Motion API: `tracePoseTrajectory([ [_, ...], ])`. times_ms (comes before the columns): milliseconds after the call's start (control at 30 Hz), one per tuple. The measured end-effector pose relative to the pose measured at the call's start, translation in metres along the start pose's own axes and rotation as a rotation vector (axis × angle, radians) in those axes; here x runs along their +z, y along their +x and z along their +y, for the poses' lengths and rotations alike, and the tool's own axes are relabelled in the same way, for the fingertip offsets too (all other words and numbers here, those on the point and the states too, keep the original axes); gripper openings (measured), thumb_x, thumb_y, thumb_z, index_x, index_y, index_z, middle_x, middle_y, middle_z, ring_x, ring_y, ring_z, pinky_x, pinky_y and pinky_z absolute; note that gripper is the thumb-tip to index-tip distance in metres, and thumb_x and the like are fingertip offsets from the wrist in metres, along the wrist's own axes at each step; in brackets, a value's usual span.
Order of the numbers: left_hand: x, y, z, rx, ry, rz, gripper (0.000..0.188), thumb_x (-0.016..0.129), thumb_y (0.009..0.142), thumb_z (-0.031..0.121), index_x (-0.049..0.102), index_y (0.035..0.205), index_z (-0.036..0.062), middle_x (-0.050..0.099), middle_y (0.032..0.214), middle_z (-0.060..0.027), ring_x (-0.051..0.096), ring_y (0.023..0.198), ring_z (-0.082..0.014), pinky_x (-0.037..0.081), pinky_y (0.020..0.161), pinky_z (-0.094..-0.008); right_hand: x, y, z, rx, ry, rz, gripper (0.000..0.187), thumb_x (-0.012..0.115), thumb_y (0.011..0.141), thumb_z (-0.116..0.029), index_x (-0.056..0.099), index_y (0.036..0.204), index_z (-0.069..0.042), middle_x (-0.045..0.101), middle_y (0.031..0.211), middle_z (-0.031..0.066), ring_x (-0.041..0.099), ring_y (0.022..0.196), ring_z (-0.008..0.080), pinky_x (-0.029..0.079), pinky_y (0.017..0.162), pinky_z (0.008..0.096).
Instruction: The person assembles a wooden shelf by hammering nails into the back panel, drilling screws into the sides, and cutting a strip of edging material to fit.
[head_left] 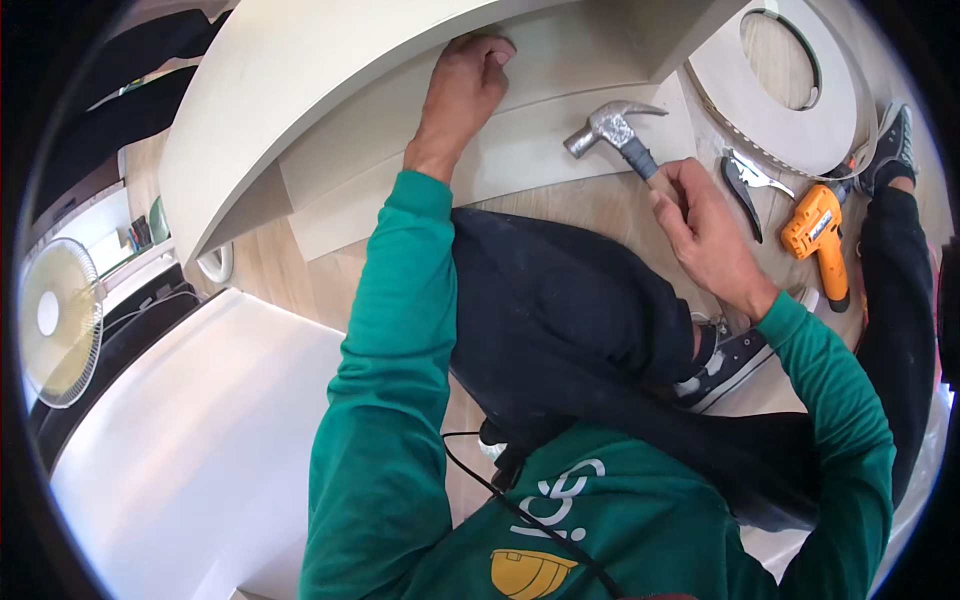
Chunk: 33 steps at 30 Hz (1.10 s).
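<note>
My right hand is wrapped round the handle of a claw hammer. The hammer's worn metal head points up and left, in front of a pale board. Farther left, my left hand is closed against the inner board of a cream-coloured cabinet piece with a curved edge board. Its fingertips are pinched together, and whatever they hold, if anything, is hidden.
To the right lie an orange cordless drill, a black-handled hand tool and a large pale roll of edging strip. A white panel lies at the lower left, near a fan. My bent leg is between my arms.
</note>
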<state>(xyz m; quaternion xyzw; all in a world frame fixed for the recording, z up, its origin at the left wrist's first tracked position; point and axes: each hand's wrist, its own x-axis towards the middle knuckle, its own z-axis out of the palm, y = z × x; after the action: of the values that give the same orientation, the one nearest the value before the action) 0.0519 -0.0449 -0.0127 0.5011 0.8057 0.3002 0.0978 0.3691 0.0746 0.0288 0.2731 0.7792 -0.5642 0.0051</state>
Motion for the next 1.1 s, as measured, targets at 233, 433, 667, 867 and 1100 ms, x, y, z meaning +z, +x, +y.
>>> tracePoseTrajectory([
  [233,-0.005,-0.005,0.012,-0.152,-0.16,0.073,0.019,0.063,0.095,0.01,0.074,0.108,0.001,0.072,0.106,-0.0139,0.069,0.093,-0.022,0.054,0.086,-0.0345,-0.004,-0.023,0.014,-0.056,-0.13,-0.131,0.028,0.06,0.099,-0.015,0.053,0.117,0.004,0.055,0.102,0.0242,0.059,0.09,0.0406,0.049,0.083,0.0439],
  [433,0.0,-0.02,0.019,-0.094,0.004,0.099,0.018,0.068,0.091,0.015,0.075,0.102,0.0032,0.071,0.1,-0.0142,0.07,0.086,-0.0256,0.056,0.081,-0.0364,-0.001,-0.027,0.015,-0.047,-0.16,-0.164,0.028,0.06,0.099,-0.014,0.051,0.118,0.004,0.053,0.105,0.0239,0.059,0.095,0.042,0.049,0.085,0.0452],
  [667,0.006,-0.014,0.02,0.014,0.142,0.16,0.016,0.067,0.091,0.015,0.074,0.1,0.0037,0.068,0.095,-0.0186,0.069,0.088,-0.0364,0.056,0.079,-0.0435,-0.007,-0.03,0.011,-0.033,-0.169,-0.172,0.028,0.06,0.099,-0.015,0.051,0.118,0.004,0.053,0.107,0.0245,0.059,0.097,0.0433,0.049,0.086,0.0468],
  [867,0.003,0.003,0.012,-0.006,0.293,0.006,0.015,0.066,0.091,0.013,0.074,0.1,0.0037,0.068,0.098,-0.0224,0.067,0.09,-0.0404,0.056,0.082,-0.0444,-0.004,-0.032,0.024,-0.162,-0.184,-0.14,0.028,0.059,0.098,-0.015,0.051,0.115,0.006,0.052,0.109,0.0261,0.058,0.098,0.0453,0.048,0.087,0.0485],
  [1100,-0.013,0.0,0.006,-0.241,-0.128,-0.065,0.018,0.064,0.098,0.014,0.074,0.105,0.0004,0.073,0.102,-0.0106,0.068,0.089,-0.0212,0.055,0.084,-0.0336,-0.019,-0.03,0.027,-0.188,-0.199,-0.17,0.028,0.06,0.097,-0.011,0.05,0.116,0.006,0.053,0.111,0.0271,0.058,0.1,0.0474,0.049,0.087,0.0498],
])
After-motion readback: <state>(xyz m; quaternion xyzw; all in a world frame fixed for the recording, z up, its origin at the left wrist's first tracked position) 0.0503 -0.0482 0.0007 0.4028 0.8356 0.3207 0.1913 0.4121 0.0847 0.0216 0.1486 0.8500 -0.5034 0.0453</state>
